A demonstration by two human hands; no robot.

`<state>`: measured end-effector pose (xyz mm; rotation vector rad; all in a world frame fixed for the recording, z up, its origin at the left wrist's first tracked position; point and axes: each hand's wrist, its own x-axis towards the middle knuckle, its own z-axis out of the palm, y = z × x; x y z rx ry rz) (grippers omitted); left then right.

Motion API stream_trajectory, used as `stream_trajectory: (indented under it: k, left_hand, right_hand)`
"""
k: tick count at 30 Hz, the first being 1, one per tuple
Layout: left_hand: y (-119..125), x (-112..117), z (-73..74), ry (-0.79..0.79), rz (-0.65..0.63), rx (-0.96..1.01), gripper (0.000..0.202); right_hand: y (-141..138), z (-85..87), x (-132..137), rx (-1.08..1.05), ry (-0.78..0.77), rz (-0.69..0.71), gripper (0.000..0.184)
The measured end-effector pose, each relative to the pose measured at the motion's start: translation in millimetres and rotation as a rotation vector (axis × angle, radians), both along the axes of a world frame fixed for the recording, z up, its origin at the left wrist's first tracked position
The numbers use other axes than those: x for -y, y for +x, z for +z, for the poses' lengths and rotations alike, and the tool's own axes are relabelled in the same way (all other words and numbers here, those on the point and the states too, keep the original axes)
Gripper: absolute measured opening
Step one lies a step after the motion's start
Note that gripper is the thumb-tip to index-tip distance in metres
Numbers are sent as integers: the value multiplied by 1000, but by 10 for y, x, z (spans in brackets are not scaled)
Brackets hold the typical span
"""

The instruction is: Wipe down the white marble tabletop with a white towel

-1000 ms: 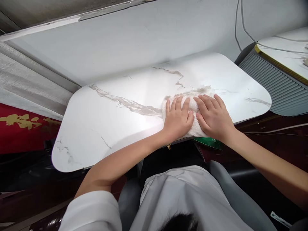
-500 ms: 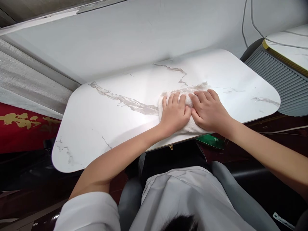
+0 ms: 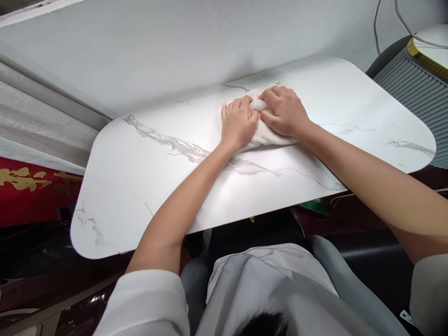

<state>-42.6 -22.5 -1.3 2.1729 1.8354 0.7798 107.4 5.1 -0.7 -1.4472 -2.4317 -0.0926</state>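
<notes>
A white towel point(image 3: 269, 133) lies bunched on the white marble-patterned table point(image 3: 140, 186), towards its far edge. My left hand point(image 3: 240, 120) presses on the towel's left part, fingers bent over the cloth. On the right part rests my right hand point(image 3: 285, 111), its fingers curled into the fabric and its thumb pointing at the left hand. A fold of cloth shows in the small gap between both hands. The palms hide much of the towel's top.
Behind the table's far edge rises a pale wall point(image 3: 157, 51). A ribbed grey cabinet point(image 3: 409, 88) stands at the right, with cables above it. Left of the table are a pale curtain point(image 3: 38, 112) and a red cloth with gold marks point(image 3: 35, 196).
Both hands have pushed the towel away from me, from the table's near edge towards the far edge, and slightly left. The view has shifted a little.
</notes>
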Motion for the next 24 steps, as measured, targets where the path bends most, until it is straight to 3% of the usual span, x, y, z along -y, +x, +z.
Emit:
stream_trajectory:
  k: [5, 9, 19, 24]
  left_hand:
    - [-41, -281, -25, 59, 22, 54, 27]
    - [-74, -459, -20, 16, 30, 68, 33]
    - [-180, -717, 61, -26, 32, 65, 47]
    - [-241, -899, 42, 15, 51, 88, 40]
  right_hand:
    - [-93, 39, -273, 22, -36, -50, 42]
    - [-156, 50, -388, 5, -20, -101, 46]
    - [-280, -16, -730, 77, 37, -174, 61]
    - [-413, 60, -741, 99, 52, -173, 47]
